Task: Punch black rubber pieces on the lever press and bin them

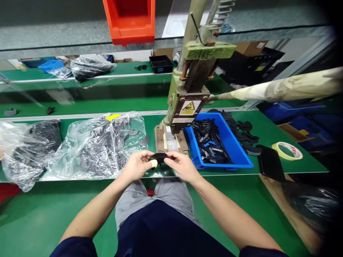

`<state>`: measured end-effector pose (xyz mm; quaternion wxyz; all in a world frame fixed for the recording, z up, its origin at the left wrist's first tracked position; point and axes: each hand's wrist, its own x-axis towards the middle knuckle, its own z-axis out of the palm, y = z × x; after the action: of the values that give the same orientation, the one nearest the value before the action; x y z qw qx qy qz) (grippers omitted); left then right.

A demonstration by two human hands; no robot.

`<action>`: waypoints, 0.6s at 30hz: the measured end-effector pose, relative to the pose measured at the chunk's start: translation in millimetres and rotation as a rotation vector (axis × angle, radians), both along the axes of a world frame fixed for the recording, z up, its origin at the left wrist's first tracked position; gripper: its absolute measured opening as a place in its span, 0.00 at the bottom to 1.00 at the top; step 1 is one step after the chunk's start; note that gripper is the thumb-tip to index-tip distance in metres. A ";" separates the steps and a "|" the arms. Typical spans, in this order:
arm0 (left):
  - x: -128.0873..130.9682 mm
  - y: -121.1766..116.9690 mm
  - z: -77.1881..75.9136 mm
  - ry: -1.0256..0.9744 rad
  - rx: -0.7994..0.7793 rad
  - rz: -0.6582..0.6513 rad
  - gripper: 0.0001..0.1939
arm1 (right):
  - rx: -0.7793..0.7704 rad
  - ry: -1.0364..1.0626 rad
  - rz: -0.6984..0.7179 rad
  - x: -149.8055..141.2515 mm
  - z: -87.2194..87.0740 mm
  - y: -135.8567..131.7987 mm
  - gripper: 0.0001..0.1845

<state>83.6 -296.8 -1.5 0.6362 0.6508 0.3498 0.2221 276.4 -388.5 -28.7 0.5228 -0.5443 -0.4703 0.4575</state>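
Note:
Between both hands is a small black curved plastic part (158, 157), held just in front of the press base (160, 140). My left hand (138, 165) pinches its left end, with yellow tape wrapped on the thumb. At its right end, my right hand (182, 165) grips with thumb and fingers. The hand press (189, 96) rises directly behind, a warning label on its ram housing. To the right stands a blue bin (233, 151) of narrow black parts (210, 141). Clear bags of dark curved parts (100, 150) lie on the left.
The press lever (278, 87) reaches far out to the right. Loose black curved parts (242, 132), a tape roll (288, 151) and a black tray (271, 163) lie right of the bin. An orange bin (131, 35) hangs over the back shelf edge.

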 end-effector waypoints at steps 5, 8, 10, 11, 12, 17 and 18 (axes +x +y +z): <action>2.1 7.6 -9.4 -0.050 -0.045 0.021 0.19 | -0.051 0.067 -0.092 -5.7 -6.0 13.1 0.21; 2.4 14.3 -13.7 -0.053 -0.063 0.045 0.18 | -0.066 0.092 -0.119 -7.2 -7.0 20.1 0.23; 2.5 20.0 -14.9 -0.052 -0.063 0.043 0.17 | -0.071 0.095 -0.130 -7.5 -6.8 24.2 0.22; 2.5 23.1 -15.2 -0.051 -0.058 0.040 0.16 | -0.073 0.094 -0.135 -7.4 -6.8 26.3 0.22; 2.7 26.0 -15.6 -0.052 -0.048 0.037 0.16 | -0.075 0.091 -0.142 -7.2 -6.9 28.5 0.22; 3.6 39.0 -21.1 -0.062 0.091 0.066 0.13 | -0.083 0.066 -0.183 -4.8 -10.2 42.0 0.21; 3.8 42.5 -22.3 -0.050 0.120 0.076 0.12 | -0.085 0.060 -0.188 -4.2 -10.5 44.6 0.22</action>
<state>87.5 -254.3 -23.8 0.5958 0.6683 0.3442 0.2828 272.3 -343.9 -39.2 0.5537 -0.5937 -0.3815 0.4421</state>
